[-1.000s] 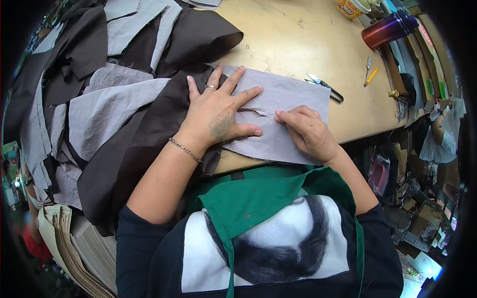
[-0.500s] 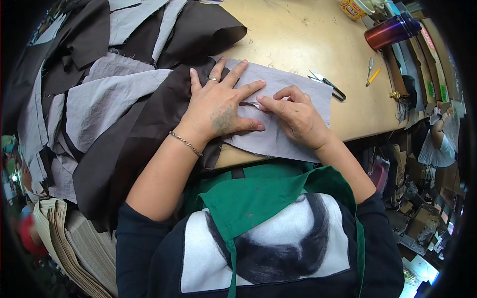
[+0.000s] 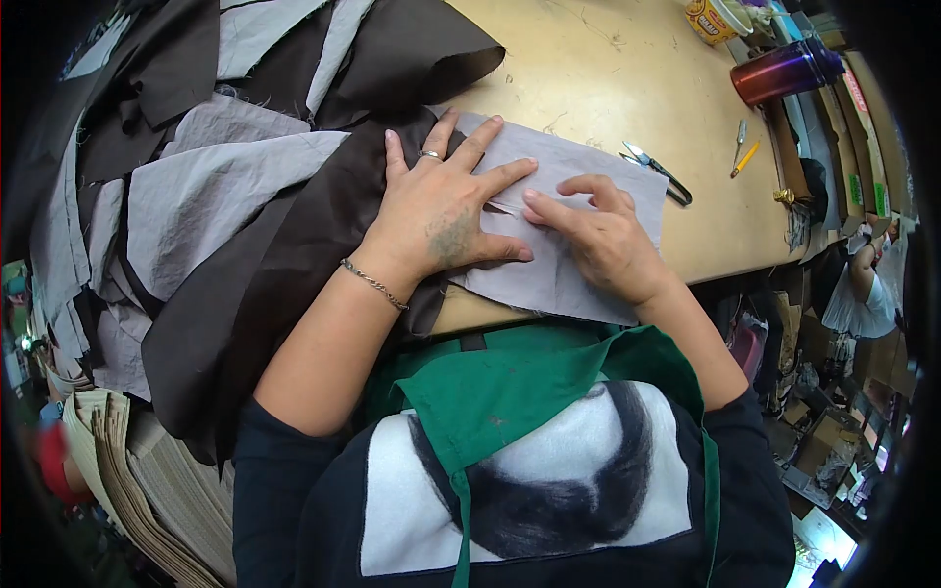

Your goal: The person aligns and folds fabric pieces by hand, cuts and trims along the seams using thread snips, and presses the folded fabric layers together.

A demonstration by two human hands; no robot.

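A grey cloth piece (image 3: 588,279) lies on the tabletop, with dark brown fabric under its left side. My left hand (image 3: 441,211) rests flat on it, fingers spread, partly over the brown fabric (image 3: 294,245). Between that thumb and forefinger, a short slit or fold (image 3: 503,209) shows in the grey cloth. My right hand (image 3: 618,240) is on the right of the slit, its thumb and forefinger bent and apart, fingertips at the cloth; nothing shows between them. Thread snips (image 3: 662,174) lie just past the cloth's right edge.
Heaped brown and grey fabric pieces (image 3: 235,196) cover the left of the table (image 3: 588,78). At the right are a yellow pencil (image 3: 746,159), a small pointed tool (image 3: 740,139), a purple-red bottle (image 3: 784,72) and a yellow tub (image 3: 711,20). Another person's arm (image 3: 863,269) shows at far right.
My right thumb and forefinger have parted from their pinch at the slit and moved slightly right. The dark gap at the slit has narrowed. My left hand stays on the cloth.
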